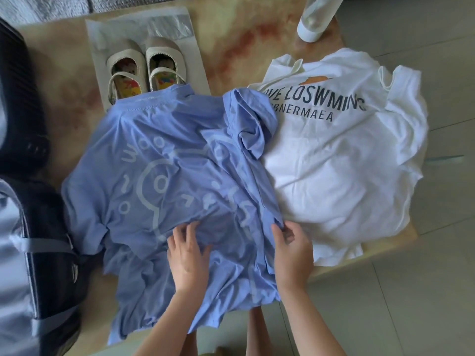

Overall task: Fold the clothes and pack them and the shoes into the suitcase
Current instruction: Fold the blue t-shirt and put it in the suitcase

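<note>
A blue T-shirt with a pale line drawing lies spread on the table, its right sleeve folded inward. My left hand rests flat on its lower middle, fingers apart. My right hand pinches the shirt's right edge near the hem. A white T-shirt with dark lettering lies crumpled to the right, partly under the blue one. A pair of beige shoes sits on a clear plastic bag behind the blue shirt. The open dark suitcase lies at the left edge.
The beige marbled table carries everything. A white bottle lies at its far right corner. Grey tiled floor spreads to the right and front. A grey sofa edge shows at the top left.
</note>
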